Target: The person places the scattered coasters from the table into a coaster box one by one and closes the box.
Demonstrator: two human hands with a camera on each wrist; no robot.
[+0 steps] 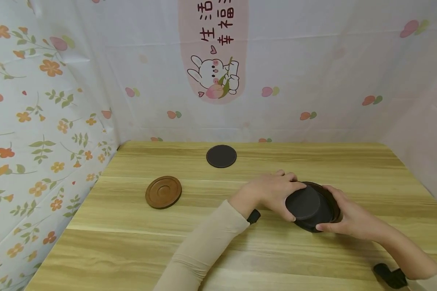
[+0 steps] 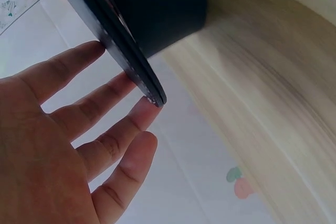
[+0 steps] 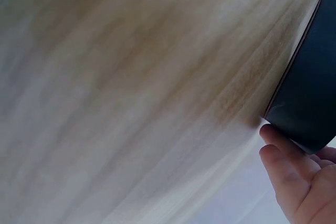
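Observation:
At the right of the head view my left hand grips thin black round coasters by the edge, tilted against a black round holder. In the left wrist view the coasters' edge shows layers, and fingertips press on it; the holder is just beyond. My right hand holds the holder from its right side, thumb in front and fingers behind. The right wrist view shows the holder's dark side wall with fingers against it. What lies inside the holder is hidden.
A brown round wooden coaster lies on the left of the wood-grain table. Another black round coaster lies near the back edge. A printed white cloth hangs behind the table, and a flowered one at the left.

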